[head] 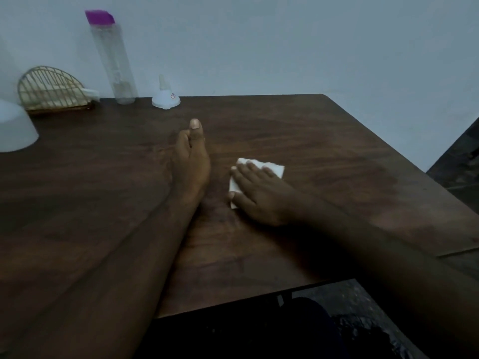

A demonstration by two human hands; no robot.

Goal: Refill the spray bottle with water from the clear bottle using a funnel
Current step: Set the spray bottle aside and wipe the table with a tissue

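A tall clear bottle [114,60] with a purple cap stands at the table's back left. A small white funnel [166,97] sits upside down, spout up, just to its right. At the far left edge, a white plastic object [15,128] shows only in part; I cannot tell whether it is the spray bottle. My left hand [190,156] rests on its edge at the table's middle, fingers curled, thumb up, holding nothing. My right hand [255,193] lies flat, fingers straight, pressing a folded white tissue [274,169] onto the tabletop.
A gold wire napkin holder [51,89] with paper in it stands at the back left by the wall. The dark wooden table [337,151] ends at the right and front edges, with dark floor [456,172] beyond.
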